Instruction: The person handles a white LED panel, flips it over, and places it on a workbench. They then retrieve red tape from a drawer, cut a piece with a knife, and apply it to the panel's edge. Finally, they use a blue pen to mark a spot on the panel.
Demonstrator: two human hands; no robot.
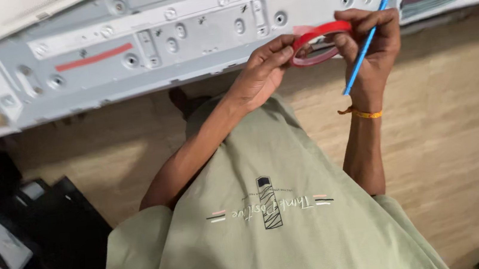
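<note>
Just right of the frame's top centre, both hands grip a roll of red tape (320, 42). The left hand (265, 68) pinches its edge to find the loose end; the right hand (375, 47) steadies it while also holding a blue pen (368, 38), beside the grey metal panel (192, 32).

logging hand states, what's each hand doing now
Left hand: closed, pinching the red tape roll.
Right hand: closed on the tape roll and a blue-handled tool.
</note>
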